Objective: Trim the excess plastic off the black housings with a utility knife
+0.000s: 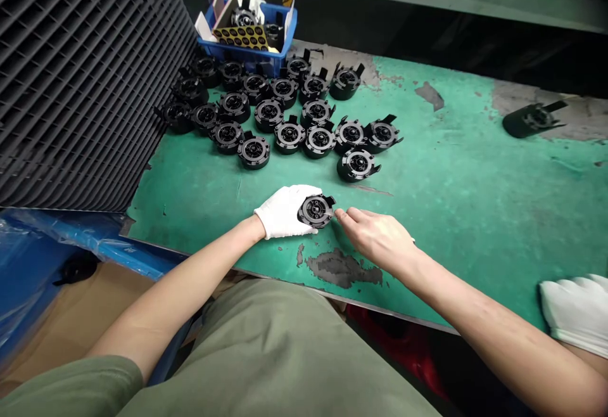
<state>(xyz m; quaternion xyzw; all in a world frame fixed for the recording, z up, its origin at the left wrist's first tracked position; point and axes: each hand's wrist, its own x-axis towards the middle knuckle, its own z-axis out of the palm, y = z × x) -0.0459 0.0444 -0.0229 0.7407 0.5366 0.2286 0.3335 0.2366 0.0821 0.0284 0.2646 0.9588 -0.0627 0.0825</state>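
Note:
My left hand (286,211), in a white glove, is wrapped round a black round plastic part (315,211) just above the green bench. The part's ringed face with a hub in the middle points up, and a dark tab sticks out at its upper right. My right hand (375,233) is bare, with its fingers pinched together at the right edge of that part. What they hold, if anything, is too small to make out. Beyond my hands stand several like black parts (357,163), most with tabs standing up from their rims.
A blue bin (289,27) with cards and black parts stands at the back. Stacked black grid trays (85,87) rise on the left, above blue plastic sheeting (28,284). One black part (529,120) lies far right. Another person's gloved hand (577,309) rests at the right edge.

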